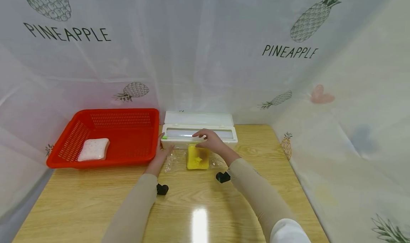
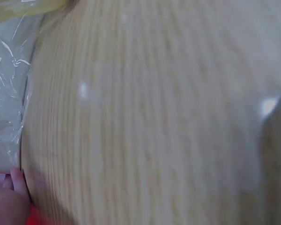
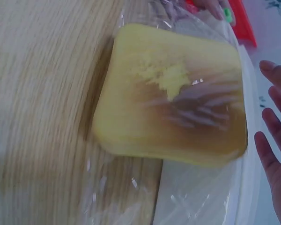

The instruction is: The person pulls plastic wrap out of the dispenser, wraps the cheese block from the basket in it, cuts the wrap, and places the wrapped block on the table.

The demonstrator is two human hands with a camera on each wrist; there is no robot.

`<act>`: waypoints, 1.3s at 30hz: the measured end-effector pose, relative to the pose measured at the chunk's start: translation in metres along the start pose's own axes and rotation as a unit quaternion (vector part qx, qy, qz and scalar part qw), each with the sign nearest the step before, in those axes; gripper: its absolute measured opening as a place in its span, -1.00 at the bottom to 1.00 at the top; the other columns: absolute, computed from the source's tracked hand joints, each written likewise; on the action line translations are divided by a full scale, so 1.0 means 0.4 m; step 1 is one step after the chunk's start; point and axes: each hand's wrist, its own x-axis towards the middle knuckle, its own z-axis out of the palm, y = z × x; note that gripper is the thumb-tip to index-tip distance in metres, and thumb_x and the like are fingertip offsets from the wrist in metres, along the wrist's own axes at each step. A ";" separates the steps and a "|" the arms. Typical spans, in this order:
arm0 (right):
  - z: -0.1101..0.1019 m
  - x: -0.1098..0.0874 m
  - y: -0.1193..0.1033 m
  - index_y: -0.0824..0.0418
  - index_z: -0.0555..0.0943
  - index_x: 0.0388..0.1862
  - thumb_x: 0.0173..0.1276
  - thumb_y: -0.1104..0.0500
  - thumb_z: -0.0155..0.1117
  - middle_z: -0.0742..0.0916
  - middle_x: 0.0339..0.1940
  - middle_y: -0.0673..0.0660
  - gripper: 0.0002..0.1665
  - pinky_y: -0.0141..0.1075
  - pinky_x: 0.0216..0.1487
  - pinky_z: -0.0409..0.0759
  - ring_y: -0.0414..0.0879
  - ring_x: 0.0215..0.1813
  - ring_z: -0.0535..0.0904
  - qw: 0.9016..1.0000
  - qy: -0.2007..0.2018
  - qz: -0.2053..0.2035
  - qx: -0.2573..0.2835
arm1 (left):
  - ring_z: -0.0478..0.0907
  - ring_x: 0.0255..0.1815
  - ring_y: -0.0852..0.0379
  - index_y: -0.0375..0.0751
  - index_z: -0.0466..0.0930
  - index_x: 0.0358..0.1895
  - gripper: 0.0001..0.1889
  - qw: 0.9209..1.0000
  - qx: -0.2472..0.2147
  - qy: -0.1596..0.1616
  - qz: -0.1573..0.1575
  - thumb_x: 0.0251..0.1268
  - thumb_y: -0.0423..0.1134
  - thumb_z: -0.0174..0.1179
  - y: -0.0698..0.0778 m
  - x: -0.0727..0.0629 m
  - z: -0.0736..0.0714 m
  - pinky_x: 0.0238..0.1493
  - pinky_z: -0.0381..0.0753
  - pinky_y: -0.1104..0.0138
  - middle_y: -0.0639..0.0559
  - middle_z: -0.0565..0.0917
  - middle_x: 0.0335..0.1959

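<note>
A white cling film dispenser (image 1: pixel 198 144) with its lid raised stands at the back of the table. My left hand (image 1: pixel 160 155) rests against its left end, fingers along the side and thumb across the front corner. A yellow bread-slice-shaped piece (image 1: pixel 198 158) with a brown patch and a small raised yellow shape lies against the dispenser's front. Clear film (image 3: pixel 117 206) covers it and spreads out on both sides. Over the dispenser, just behind the yellow piece, hovers my right hand (image 1: pixel 209 142). Its fingers (image 3: pixel 274 119) are apart and hold nothing in the right wrist view.
On the left stands a red perforated basket (image 1: pixel 128 160) with a white speckled slice-shaped piece (image 1: pixel 94 149) inside. A green slider (image 3: pixel 228 15) sits at the dispenser's left end. A pineapple-print curtain (image 1: pixel 205 57) hangs behind the wooden table (image 1: pixel 179 207).
</note>
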 end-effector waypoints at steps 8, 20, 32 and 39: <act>0.040 0.097 -0.040 0.10 0.61 0.17 0.31 0.24 0.37 0.66 0.07 -0.01 -0.57 -0.18 0.17 0.45 -0.11 0.07 0.51 0.997 -0.067 -0.007 -0.037 | -0.29 0.56 -0.04 -0.11 0.26 0.35 -0.34 1.000 -0.017 0.013 -0.002 0.18 -0.36 0.34 0.016 0.014 0.014 0.49 -0.33 0.10 -0.19 -0.06 0.55; 0.100 0.217 -0.054 0.12 0.65 0.13 0.33 0.21 0.35 0.69 0.05 -0.02 -0.63 -0.20 0.20 0.44 -0.07 0.16 0.49 0.991 -0.131 -0.018 0.021 | 0.18 0.42 -0.15 -0.06 0.15 0.44 -0.36 0.998 0.051 -0.018 -0.024 0.37 -0.31 0.21 0.058 -0.002 0.008 0.31 0.30 0.09 -0.20 0.12 0.49; 0.169 0.292 -0.045 -0.04 0.75 -0.04 0.30 0.08 0.39 0.65 -0.05 -0.10 -0.75 -0.26 0.09 0.37 -0.21 -0.01 0.47 0.989 -0.116 -0.067 -0.069 | -0.15 0.49 -0.39 -0.34 0.02 0.46 -0.40 0.991 0.086 -0.052 -0.084 0.47 -0.39 0.05 0.234 -0.053 0.033 0.40 0.02 -0.17 -0.38 -0.10 0.52; 0.171 0.311 -0.063 -0.14 0.73 0.01 0.35 -0.02 0.34 0.61 -0.08 -0.15 -0.73 -0.22 0.04 0.21 -0.21 -0.03 0.39 0.981 -0.127 -0.058 -0.132 | -0.19 0.49 -0.39 -0.33 0.01 0.47 -0.37 0.991 0.085 -0.040 -0.090 0.44 -0.42 0.07 0.215 -0.033 0.027 0.40 -0.03 -0.19 -0.38 -0.11 0.52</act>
